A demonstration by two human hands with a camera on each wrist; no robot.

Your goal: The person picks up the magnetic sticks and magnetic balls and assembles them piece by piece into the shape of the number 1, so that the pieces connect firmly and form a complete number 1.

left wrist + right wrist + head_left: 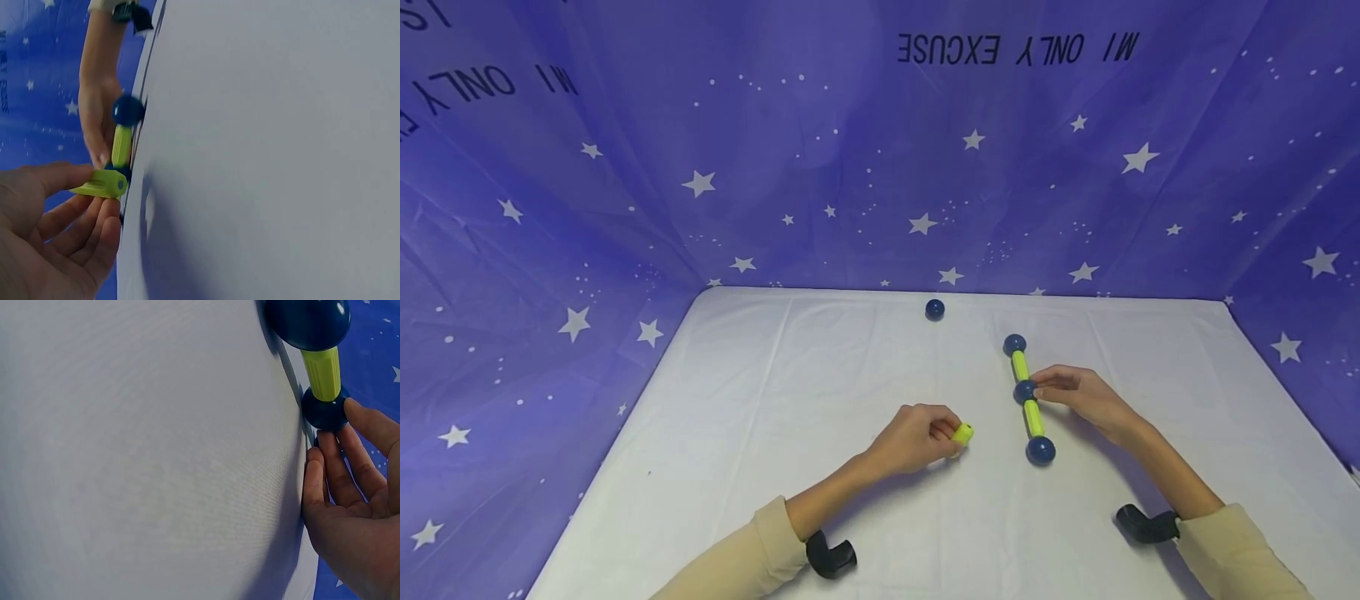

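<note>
My left hand (917,437) pinches a short yellow-green rod (963,433) between thumb and fingers; in the left wrist view the rod (105,184) shows a round grey spot on its end. To the right lies a straight chain of three dark blue balls joined by two yellow-green rods. Its middle ball (1026,392) is pinched by the thumb and fingers of my right hand (1086,400). The far ball (1015,344) and the near ball (1041,451) sit at the chain's ends. A gap separates the held rod from the chain.
A loose dark blue ball (935,310) lies near the back edge of the white-covered table (737,400). Black devices are strapped at the left wrist (831,556) and right wrist (1147,525). Purple cloth with stars (865,167) hangs behind and at the sides.
</note>
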